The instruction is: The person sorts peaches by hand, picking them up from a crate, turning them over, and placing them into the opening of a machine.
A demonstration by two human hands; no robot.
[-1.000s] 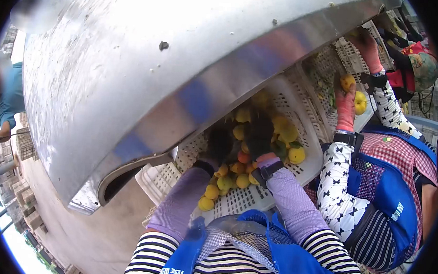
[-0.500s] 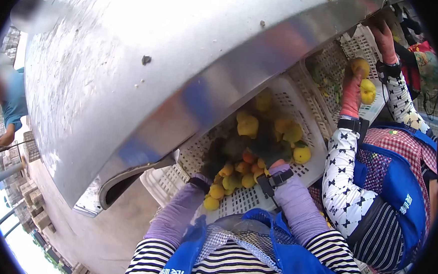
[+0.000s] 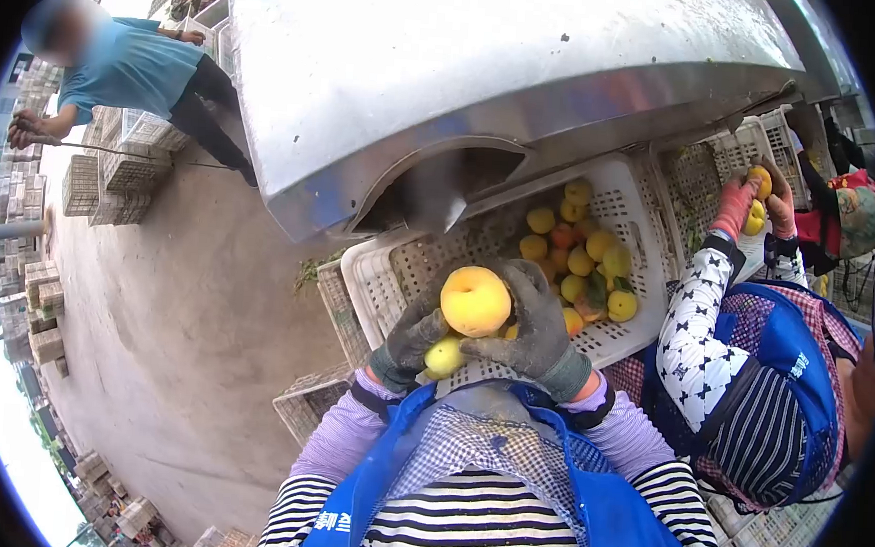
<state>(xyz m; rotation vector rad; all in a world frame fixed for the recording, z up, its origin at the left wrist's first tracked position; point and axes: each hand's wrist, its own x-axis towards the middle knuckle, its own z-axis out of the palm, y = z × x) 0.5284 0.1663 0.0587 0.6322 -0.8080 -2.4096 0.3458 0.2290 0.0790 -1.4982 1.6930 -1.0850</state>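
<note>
Dark grey gloves cover both my hands, raised over the near side of a white perforated crate [image 3: 652, 201]. My right hand [image 3: 534, 330] has its fingers round a large yellow-orange peach [image 3: 476, 301]. Lower down, my left hand [image 3: 410, 340] is closed on a smaller yellow-green peach [image 3: 444, 356]. Part of another yellow fruit shows between the hands. Inside the crate, several yellow and orange peaches [image 3: 580, 262] lie heaped toward the right side.
A large metal machine [image 3: 450, 64] with a dark chute opening [image 3: 433, 188] overhangs the crate. At the right, a co-worker [image 3: 723, 361] holds fruit in gloved hands. A person in blue [image 3: 149, 70] stands at the upper left, near stacked crates [image 3: 122, 189].
My hands have risen out of the crate, now with peaches in them. The view has shifted, showing more floor and more of the person in blue. The co-worker's hands have come together.
</note>
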